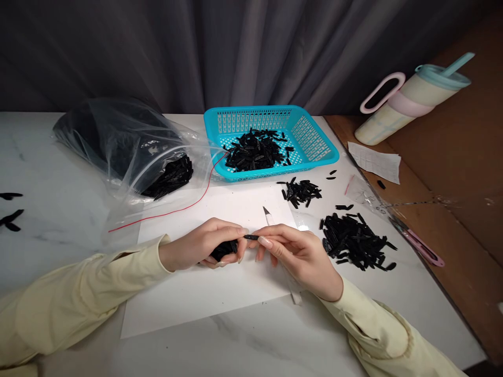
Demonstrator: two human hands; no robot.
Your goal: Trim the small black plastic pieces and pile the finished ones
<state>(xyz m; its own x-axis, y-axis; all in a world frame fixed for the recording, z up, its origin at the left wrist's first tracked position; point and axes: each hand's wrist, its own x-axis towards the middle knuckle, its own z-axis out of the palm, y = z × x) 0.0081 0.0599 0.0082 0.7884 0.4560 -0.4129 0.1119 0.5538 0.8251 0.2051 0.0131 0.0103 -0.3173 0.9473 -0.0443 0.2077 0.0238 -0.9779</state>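
My left hand rests on a white sheet and is closed around a bunch of small black plastic pieces. One black piece sticks out between the fingertips of both hands. My right hand pinches that piece and also holds a thin white craft knife, its blade tip pointing away from me. A large pile of black pieces lies just right of my right hand, with a smaller pile beyond it.
A blue basket holding more black pieces stands at the back centre. A clear plastic bag of black pieces lies at the back left. A pastel tumbler lies on the brown surface at right, near a paper slip and pink tool.
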